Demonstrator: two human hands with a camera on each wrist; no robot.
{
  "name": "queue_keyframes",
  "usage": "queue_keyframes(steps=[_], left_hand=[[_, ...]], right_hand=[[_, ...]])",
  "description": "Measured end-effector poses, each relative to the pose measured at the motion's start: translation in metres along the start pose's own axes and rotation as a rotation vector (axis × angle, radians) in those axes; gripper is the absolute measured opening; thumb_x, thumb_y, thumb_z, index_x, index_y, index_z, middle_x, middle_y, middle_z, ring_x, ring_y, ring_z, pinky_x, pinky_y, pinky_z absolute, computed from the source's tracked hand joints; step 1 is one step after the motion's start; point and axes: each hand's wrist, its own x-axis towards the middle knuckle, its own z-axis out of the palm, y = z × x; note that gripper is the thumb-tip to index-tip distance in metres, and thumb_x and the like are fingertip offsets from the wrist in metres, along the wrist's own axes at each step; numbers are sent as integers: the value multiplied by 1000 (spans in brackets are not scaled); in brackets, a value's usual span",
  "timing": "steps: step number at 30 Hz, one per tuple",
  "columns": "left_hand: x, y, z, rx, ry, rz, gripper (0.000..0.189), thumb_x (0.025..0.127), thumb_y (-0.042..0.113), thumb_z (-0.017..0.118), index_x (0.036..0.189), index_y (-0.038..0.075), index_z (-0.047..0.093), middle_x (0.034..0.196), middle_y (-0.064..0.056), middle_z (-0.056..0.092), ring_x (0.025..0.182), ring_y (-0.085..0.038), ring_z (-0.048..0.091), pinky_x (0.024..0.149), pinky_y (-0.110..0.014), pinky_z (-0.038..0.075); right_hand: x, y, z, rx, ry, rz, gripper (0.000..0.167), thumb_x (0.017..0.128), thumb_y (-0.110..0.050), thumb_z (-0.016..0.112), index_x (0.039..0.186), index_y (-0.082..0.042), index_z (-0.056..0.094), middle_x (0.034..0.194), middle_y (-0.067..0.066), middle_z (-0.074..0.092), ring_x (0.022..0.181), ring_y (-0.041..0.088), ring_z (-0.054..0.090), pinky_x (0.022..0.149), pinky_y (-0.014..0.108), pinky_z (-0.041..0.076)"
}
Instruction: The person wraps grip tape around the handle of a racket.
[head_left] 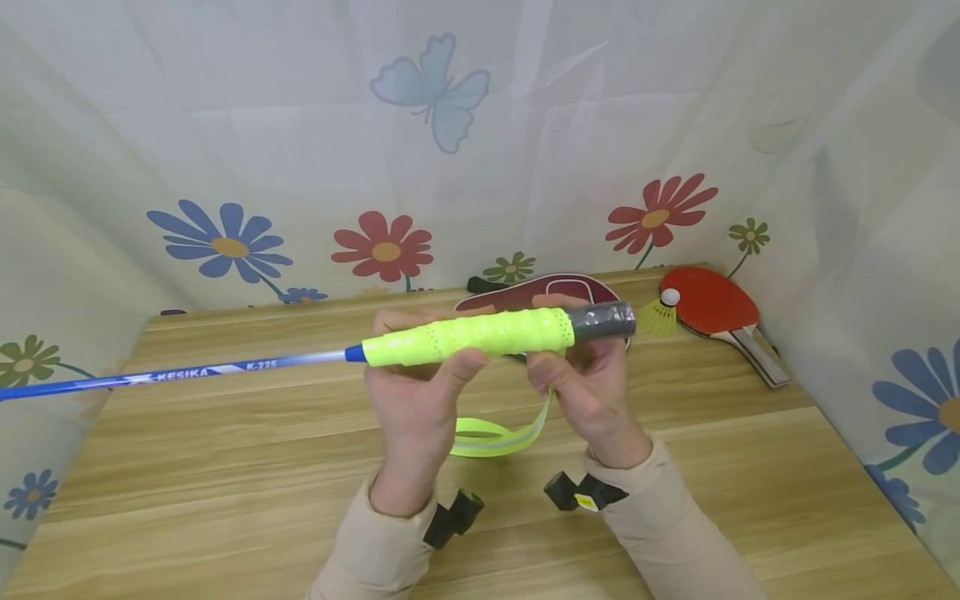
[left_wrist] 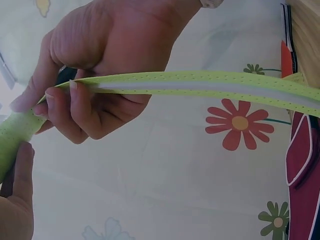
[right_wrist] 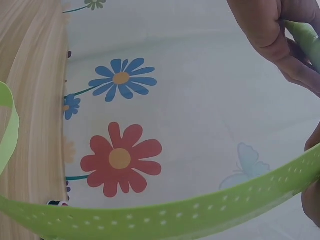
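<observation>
A badminton racket [head_left: 225,370] with a blue shaft lies level across the head view, held above the table; its head is out of frame. Bright yellow-green grip tape [head_left: 480,333] covers most of its handle, and the dark butt end [head_left: 603,320] is bare. My left hand [head_left: 416,408] holds the wrapped part, thumb in front and fingers behind. Near the wrap's edge my right hand [head_left: 592,383] pinches the tape against the handle. From there a loose tape strip [left_wrist: 200,85], perforated with a pale centre line, hangs and curls below.
On the wooden table [head_left: 262,467], a dark red racket cover or bag [head_left: 510,296] lies at the back, partly behind my hands. At the back right are a yellow shuttlecock [head_left: 662,315] and a red table tennis bat [head_left: 708,300]. A flower-printed curtain [head_left: 300,150] surrounds the table.
</observation>
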Motion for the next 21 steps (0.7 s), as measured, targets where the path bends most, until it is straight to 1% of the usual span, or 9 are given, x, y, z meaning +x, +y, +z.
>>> queue_keyframes(steps=[2, 5, 8, 9, 11, 13, 15, 18, 21], left_hand=[[0, 0, 0, -1, -16, 3, 42, 72, 16, 86, 97, 6, 54, 94, -11, 70, 93, -35, 70, 75, -35, 60], [0, 0, 0, 21, -30, 2, 41, 74, 17, 85, 99, 5, 55, 95, -10, 70, 92, -29, 70, 76, -33, 59], [1, 1, -1, 39, -50, -1, 40, 78, 18, 82, 103, 3, 55, 97, -10, 69, 92, -25, 69, 76, -30, 59], [2, 1, 0, 28, -70, 2, 41, 80, 18, 80, 106, 1, 54, 100, -11, 69, 94, -27, 69, 77, -32, 59], [4, 1, 0, -13, -112, 10, 40, 84, 15, 78, 111, 2, 52, 106, -14, 68, 101, -31, 67, 86, -39, 57], [6, 0, 2, -75, -178, 26, 40, 87, 7, 73, 118, 4, 49, 115, -18, 66, 109, -37, 62, 94, -47, 53], [7, 0, 3, -117, -245, 37, 44, 89, -1, 68, 125, 9, 45, 121, -22, 63, 114, -43, 58, 97, -51, 49], [7, 1, 3, -92, -300, 55, 50, 91, -5, 62, 132, 14, 41, 123, -24, 61, 114, -45, 57, 95, -47, 52], [7, 2, 2, -37, -295, 53, 46, 93, -2, 62, 131, 12, 40, 121, -24, 63, 112, -44, 59, 91, -43, 54]], right_hand=[[0, 0, 0, 10, 0, -1, 45, 84, -11, 76, 123, 3, 56, 90, 3, 65, 58, 12, 51, 44, 23, 42], [0, 0, 1, 6, 7, 4, 43, 84, -12, 77, 120, 2, 57, 90, 2, 65, 58, 12, 51, 45, 22, 44], [-1, 1, 2, 1, 13, 3, 41, 84, -12, 77, 117, 1, 57, 90, 3, 64, 58, 11, 52, 47, 21, 45], [-1, 1, 3, 1, 14, -3, 41, 84, -13, 77, 116, 2, 57, 90, 3, 64, 58, 11, 52, 47, 21, 46], [-1, 2, 3, -2, 24, -20, 39, 84, -13, 77, 115, 2, 58, 93, 4, 64, 57, 10, 53, 47, 20, 46], [-1, 4, 3, 15, 32, -31, 38, 84, -12, 77, 113, 3, 58, 92, 4, 64, 55, 11, 51, 45, 22, 44], [-1, 5, 3, 17, 43, -39, 36, 85, -12, 76, 112, 3, 58, 87, 4, 64, 52, 13, 49, 42, 23, 40], [-1, 6, 2, 14, 50, -36, 32, 87, -14, 73, 111, 1, 58, 78, 2, 63, 48, 15, 44, 40, 26, 35], [-1, 6, 0, -2, 45, -30, 32, 88, -17, 73, 111, 1, 58, 76, 2, 62, 47, 15, 44, 39, 27, 34]])
